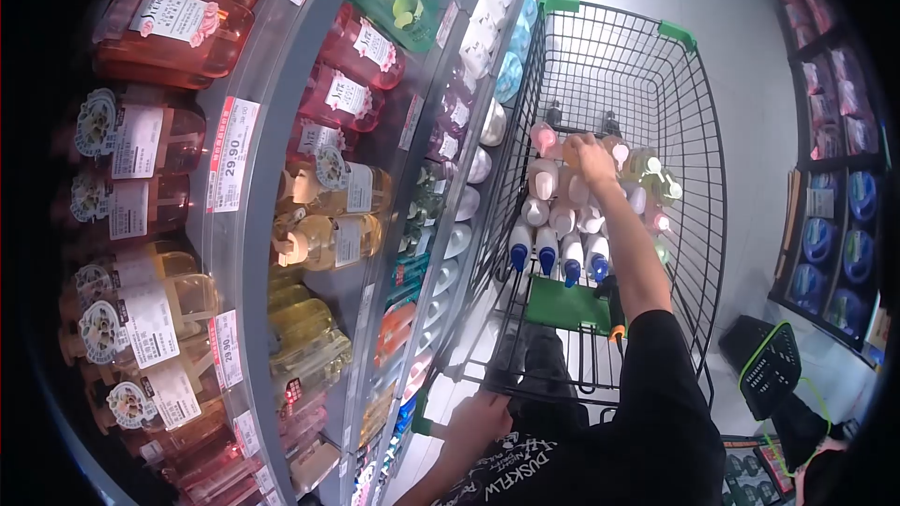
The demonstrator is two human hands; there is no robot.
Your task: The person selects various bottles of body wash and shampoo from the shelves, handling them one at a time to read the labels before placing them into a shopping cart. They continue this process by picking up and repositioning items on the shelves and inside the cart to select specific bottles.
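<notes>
A black wire shopping cart [722,225] with green corner pieces stands before me. My right hand [591,161] reaches into it, fingers curled round the top of a peach-tinted bottle [569,152] among other pump bottles. White bottles with blue tops [546,248] line the near end of the load, and pale green bottles [647,164] stand to the right of my hand. My left hand [480,426] is closed on the cart's handle beside its green end [428,417]; the bar under the fingers is mostly hidden.
Shelves on the left hold pink and red bottles [173,23], amber bottles [342,242] and price tags [232,155]. Blue packages [817,239] fill a rack on the right. A black basket [771,370] with a green rim is at lower right. Pale floor [750,103] runs beside the cart.
</notes>
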